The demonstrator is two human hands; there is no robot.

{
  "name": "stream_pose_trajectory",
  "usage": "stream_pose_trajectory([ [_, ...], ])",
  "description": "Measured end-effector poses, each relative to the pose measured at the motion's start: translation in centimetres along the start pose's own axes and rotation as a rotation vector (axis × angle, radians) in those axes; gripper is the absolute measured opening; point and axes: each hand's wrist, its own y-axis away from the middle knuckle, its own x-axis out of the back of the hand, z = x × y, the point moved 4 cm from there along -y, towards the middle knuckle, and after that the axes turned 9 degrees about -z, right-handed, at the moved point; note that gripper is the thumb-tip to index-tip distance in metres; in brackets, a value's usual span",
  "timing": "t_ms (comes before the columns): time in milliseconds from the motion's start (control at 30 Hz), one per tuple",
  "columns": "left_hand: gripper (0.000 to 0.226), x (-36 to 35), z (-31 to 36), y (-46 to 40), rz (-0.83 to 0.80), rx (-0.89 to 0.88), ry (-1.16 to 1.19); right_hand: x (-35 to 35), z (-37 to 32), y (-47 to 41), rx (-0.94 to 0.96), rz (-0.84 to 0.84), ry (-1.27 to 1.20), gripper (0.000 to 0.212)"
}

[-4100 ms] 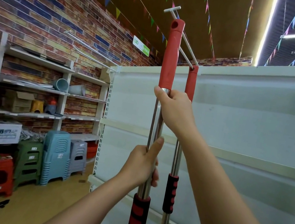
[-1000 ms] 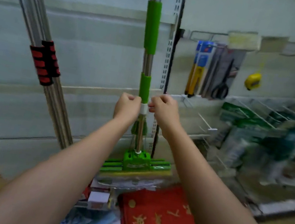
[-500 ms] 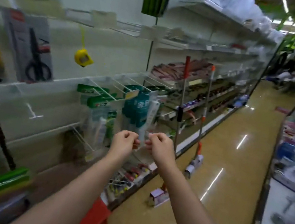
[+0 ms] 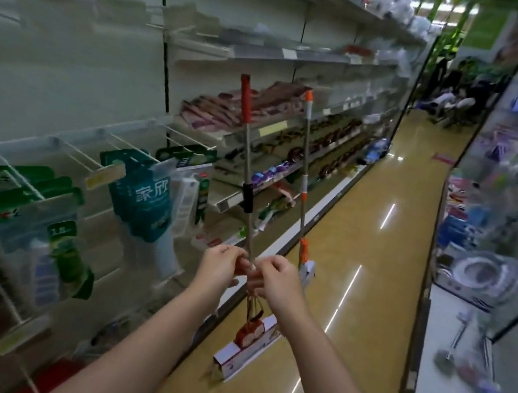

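My left hand and my right hand are held out close together at the middle of the view, fingers curled, fingertips almost meeting. I see nothing held in either. In the gap between them shows the thin metal pole of a red-handled mop, which stands further along the aisle and leans on the left shelving. Its boxed head rests on the floor below my hands. A second mop with orange bands leans just beyond it.
Long white shelving runs along the left, with hanging green and teal packets on wire hooks close by. Stocked shelves line the right. A glossy yellow floor runs between them. People sit at the far end.
The view has swung right from the green mop and down the aisle. My hands have kept the same curled pose, and the red-handled mop now lines up behind them.
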Motion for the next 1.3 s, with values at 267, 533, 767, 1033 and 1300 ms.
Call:
stream_pose_trajectory([
  [267,0.015,-4.3,1.3,-16.4,-0.022,0.033,0.037,6.6,-0.9,-15.2,-0.032,-0.024,0.057,0.021],
  [533,0.021,-4.1,2.9,-28.1,0.14,0.138,0.097,8.6,-2.2,-29.2,-0.078,-0.128,0.092,0.02],
  [767,0.019,-3.8,4.0,-37.8,0.351,0.159,0.066,8.8,-2.8,-41.0,-0.038,-0.332,0.117,0.018],
  [1033,0.054,-4.0,4.8,-46.0,0.485,0.247,-0.036,9.3,-5.7,-52.7,0.094,-0.527,0.312,0.025],
  [1300,0.054,-2.2,5.4,-50.8,0.479,0.184,-0.178,4.8,-6.3,-58.0,0.116,-0.59,0.309,0.039],
])
